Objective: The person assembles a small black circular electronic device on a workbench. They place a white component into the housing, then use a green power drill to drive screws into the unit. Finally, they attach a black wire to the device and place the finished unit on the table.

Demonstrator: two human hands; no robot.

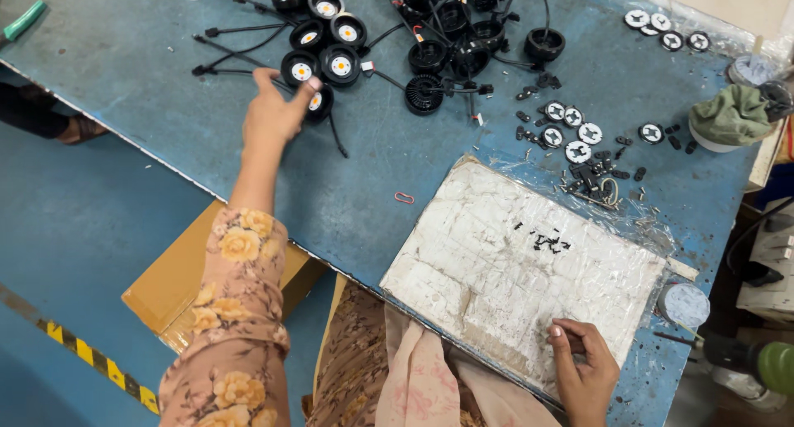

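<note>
The left hand reaches across the scuffed blue surface, fingers closed on a round black lamp housing with a white-and-yellow centre at the near edge of a cluster of such housings. Bare room lies between it and the white plastic-wrapped board. The right hand, fingers curled and holding nothing visible, rests on the board's near edge. Small black screws lie mid-board.

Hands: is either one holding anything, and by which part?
The left hand grips a round black lamp unit by its rim. The right hand rests on the white board; whether it holds anything cannot be told.
</note>
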